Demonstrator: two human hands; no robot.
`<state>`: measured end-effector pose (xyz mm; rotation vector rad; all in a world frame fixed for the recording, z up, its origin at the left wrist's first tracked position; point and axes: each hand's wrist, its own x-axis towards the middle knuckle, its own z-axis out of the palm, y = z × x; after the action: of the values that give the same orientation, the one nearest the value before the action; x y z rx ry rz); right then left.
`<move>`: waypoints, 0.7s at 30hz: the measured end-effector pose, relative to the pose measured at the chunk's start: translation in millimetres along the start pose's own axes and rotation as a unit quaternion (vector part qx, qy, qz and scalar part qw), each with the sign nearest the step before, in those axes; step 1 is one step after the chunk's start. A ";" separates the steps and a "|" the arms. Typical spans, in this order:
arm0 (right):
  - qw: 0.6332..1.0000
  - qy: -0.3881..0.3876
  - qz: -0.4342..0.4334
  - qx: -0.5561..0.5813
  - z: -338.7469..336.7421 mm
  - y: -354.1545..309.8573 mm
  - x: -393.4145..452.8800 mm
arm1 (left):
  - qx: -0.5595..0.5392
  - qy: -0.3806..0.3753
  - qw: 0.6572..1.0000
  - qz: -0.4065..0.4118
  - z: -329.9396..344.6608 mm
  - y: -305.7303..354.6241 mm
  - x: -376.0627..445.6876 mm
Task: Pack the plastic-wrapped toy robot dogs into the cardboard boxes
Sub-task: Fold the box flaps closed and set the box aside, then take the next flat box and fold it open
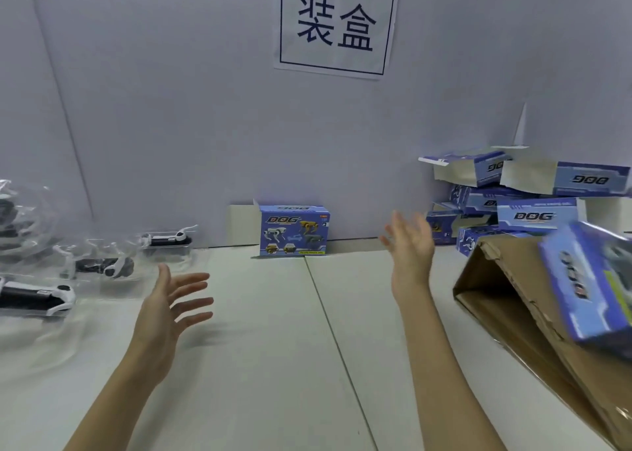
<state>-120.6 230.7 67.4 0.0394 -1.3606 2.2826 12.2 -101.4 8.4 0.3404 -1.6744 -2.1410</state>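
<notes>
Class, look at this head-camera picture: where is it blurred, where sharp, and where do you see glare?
Head view: the blue box at the right edge is motion-smeared; the right hand is slightly soft; the standing blue box against the wall is sharp; the plastic wrap on the left shows glare; straight edges bow from the wide-angle lens.

**Colours and patterns on the packing table**

Toy robot dogs (37, 296) white and black, in clear glossy plastic wrap; upright box (294, 230) blue, "DOG" lettering in orange-red, printed white, yellow and dark grey dogs; stacked boxes (537, 191) blue and pale blue with black "DOG" lettering, flaps off-white inside; blurred box (588, 283) at right blue; large carton (513, 300) plain brown; table (266, 348) off-white; wall (171, 108) pale lilac-grey; sign (337, 23) white, dark navy border and characters.
</notes>
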 end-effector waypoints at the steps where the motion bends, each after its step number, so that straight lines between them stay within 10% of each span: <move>1: 0.998 -0.010 -0.001 -0.067 9.0 9.8 -1.1 | 0.004 0.000 1.000 -0.001 0.5 -0.2 -0.4; 5: 0.922 -0.153 -0.038 -0.354 52.4 57.0 -13.0 | 0.017 0.014 1.000 0.001 1.4 -0.3 -2.6; 10: 0.711 -0.291 -0.113 -0.629 104.5 98.4 -3.1 | 0.037 0.030 0.999 0.004 3.7 -3.0 -4.0; 21: 0.421 -0.240 -0.291 -0.825 161.9 124.7 19.5 | 0.051 0.025 0.998 0.002 9.2 -4.5 1.9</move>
<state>-224.2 54.1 51.9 0.4205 -2.6073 -0.3627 5.8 -93.3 6.5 0.4158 -1.7573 -2.0322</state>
